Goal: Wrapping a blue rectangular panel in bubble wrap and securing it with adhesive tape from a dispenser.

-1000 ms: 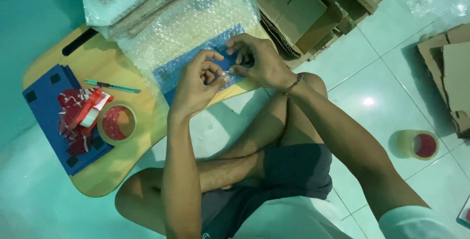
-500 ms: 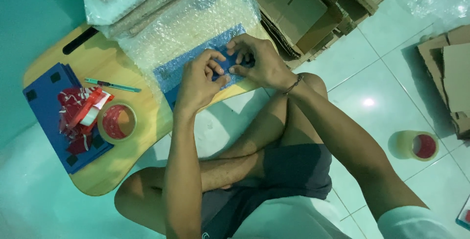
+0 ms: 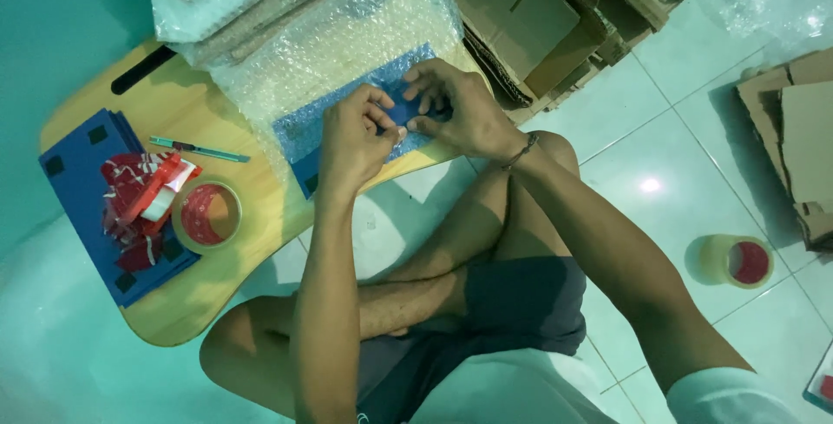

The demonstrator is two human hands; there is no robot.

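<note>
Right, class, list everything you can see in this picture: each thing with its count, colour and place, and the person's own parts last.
Blue flat item wrapped in clear bubble wrap: one, on the board under both hands.
Light wooden lap board: one, on the floor before the person.
Blue flat panel: one, left end of the board.
Red and white strips: a heap, on the panel.
Tape roll with red core: one, beside the heap.
Second tape roll: one, on the floor, right.
Teal pen-shaped tool: one, on the board.
Brown flattened cardboard boxes: stack, top; more at right.
Bubble-wrapped bundles: top left.
Left hand and right hand: fingers pinching the wrap.
</note>
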